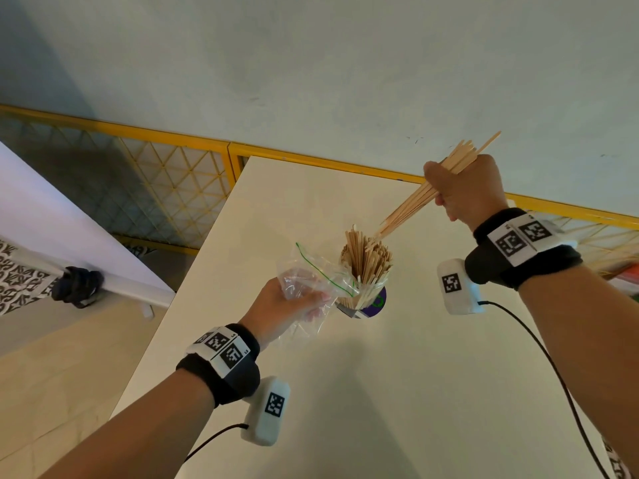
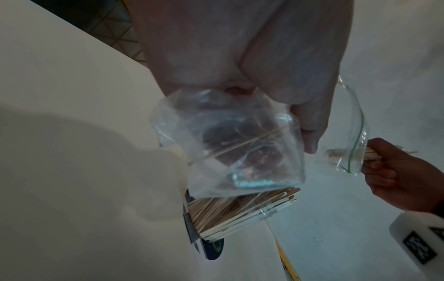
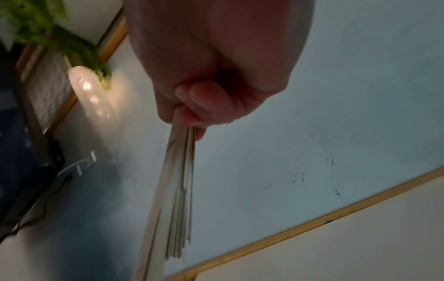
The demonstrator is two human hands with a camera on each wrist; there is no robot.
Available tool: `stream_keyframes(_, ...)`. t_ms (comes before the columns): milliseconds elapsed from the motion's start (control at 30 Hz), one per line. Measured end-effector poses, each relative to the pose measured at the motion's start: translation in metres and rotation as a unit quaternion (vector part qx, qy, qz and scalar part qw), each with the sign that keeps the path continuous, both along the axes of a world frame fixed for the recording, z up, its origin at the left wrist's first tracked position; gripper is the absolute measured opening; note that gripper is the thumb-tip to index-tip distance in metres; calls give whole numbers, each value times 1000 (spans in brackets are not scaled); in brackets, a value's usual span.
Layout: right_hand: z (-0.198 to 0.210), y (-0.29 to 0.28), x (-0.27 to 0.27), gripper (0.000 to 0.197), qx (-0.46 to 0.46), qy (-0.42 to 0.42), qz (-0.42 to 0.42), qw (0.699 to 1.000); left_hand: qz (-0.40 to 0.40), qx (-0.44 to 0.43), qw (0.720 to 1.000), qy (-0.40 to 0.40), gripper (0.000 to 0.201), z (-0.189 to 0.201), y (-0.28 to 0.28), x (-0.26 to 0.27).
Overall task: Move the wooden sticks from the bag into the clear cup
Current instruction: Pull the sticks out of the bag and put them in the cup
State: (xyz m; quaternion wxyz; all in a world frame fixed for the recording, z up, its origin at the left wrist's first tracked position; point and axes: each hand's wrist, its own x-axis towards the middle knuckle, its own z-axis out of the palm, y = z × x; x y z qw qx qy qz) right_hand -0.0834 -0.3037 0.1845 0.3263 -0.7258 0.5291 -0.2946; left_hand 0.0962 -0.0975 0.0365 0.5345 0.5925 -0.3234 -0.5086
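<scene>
A clear cup point(image 1: 367, 294) stands on the white table point(image 1: 380, 392), packed with upright wooden sticks point(image 1: 366, 259). My left hand point(image 1: 288, 307) grips a clear zip bag point(image 1: 313, 278) with a green seal line, just left of the cup. In the left wrist view the bag point(image 2: 230, 152) holds a thin stick or two, and the cup point(image 2: 242, 211) lies right below it. My right hand point(image 1: 465, 188) is raised above and right of the cup, fist closed round a bundle of sticks point(image 1: 415, 205) whose lower ends point down at the cup. The right wrist view shows the bundle point(image 3: 177, 190) fanning from the fist point(image 3: 192, 108).
A purple and green label point(image 1: 377, 304) marks the cup's base. A yellow-framed mesh fence point(image 1: 166, 181) runs behind the table. A second white table point(image 1: 52, 233) with a dark bundle point(image 1: 77, 283) at its edge stands left. Cables trail from both wrist cameras.
</scene>
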Motion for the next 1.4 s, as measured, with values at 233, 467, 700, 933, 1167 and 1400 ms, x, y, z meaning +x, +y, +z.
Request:
stream_keyframes(233,-31,24,19,45,-52,47,110,991,21,2,1000,22,44,2,0,1)
stream_keyframes(467,-65,36,22,48,-53,116,184,975,29,6,999,28,57,3,2,1)
stream_keyframes(700,-72,30,32,43,-37,120,198,972,28,8,999,31,50,3,2,2)
stream_keyframes(933,-75,23,25,48,-69,173,158,970,28,10,999,35,50,6,3,4)
stream_keyframes(1167,-79,30,29,54,-29,209,185,960,21,3,1000,16,26,5,2,2)
stream_keyframes(1400,-105,38,26,52,44,255,201,945,25,1,1000,12,28,8,1,1)
